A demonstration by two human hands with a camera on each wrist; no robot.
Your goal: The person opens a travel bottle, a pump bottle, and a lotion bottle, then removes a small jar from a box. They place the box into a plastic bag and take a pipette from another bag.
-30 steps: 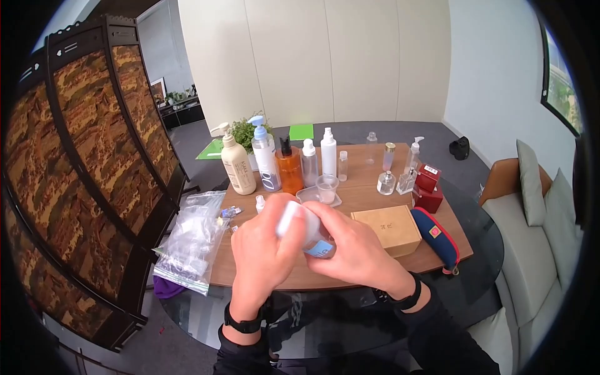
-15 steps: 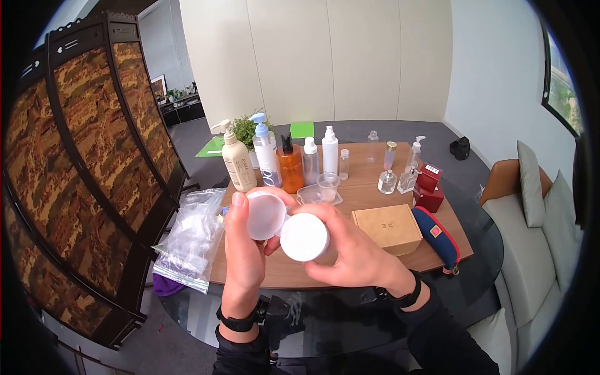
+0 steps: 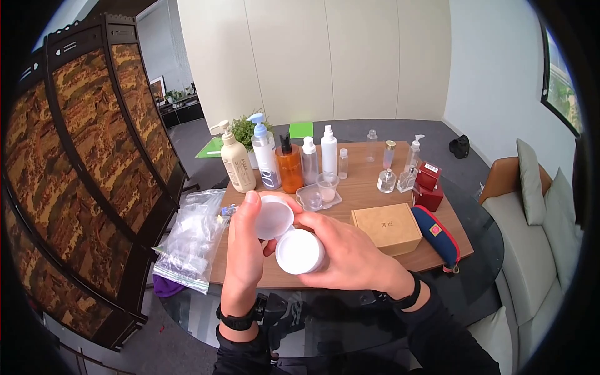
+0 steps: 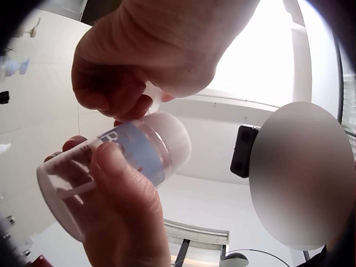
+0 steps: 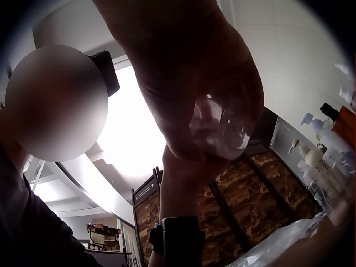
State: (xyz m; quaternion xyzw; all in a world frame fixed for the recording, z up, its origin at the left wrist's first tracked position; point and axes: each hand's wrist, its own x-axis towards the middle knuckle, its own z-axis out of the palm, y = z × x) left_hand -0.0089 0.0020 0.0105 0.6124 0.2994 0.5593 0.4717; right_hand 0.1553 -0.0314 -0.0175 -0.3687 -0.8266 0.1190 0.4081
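Observation:
In the head view my left hand (image 3: 245, 244) holds a round translucent cap (image 3: 274, 219), its hollow inside facing up and the thumb along its left edge. Beside it my right hand (image 3: 347, 250) grips a clear plastic bottle (image 4: 67, 189) with a blue label and a round white top (image 3: 300, 251). That top faces my head, its upper edge right at the cap's lower rim. In the left wrist view the right thumb lies along the bottle's side, and the curled left fingers are by the top. The right wrist view is dark, with the right hand covering much of the bottle.
A wooden table (image 3: 340, 222) bears pump bottles (image 3: 236, 162), a clear tray of small cups (image 3: 312, 199), perfume bottles (image 3: 387, 181), red boxes (image 3: 429, 187), a cardboard box (image 3: 387, 228), a blue pouch (image 3: 435, 237) and a clear zip bag (image 3: 187, 231). A folding screen (image 3: 81, 169) stands left.
A second ago both hands were together round the bottle, its white end covered. The cap then came open into the left hand. Since then bottle and right hand have shifted slightly left and down.

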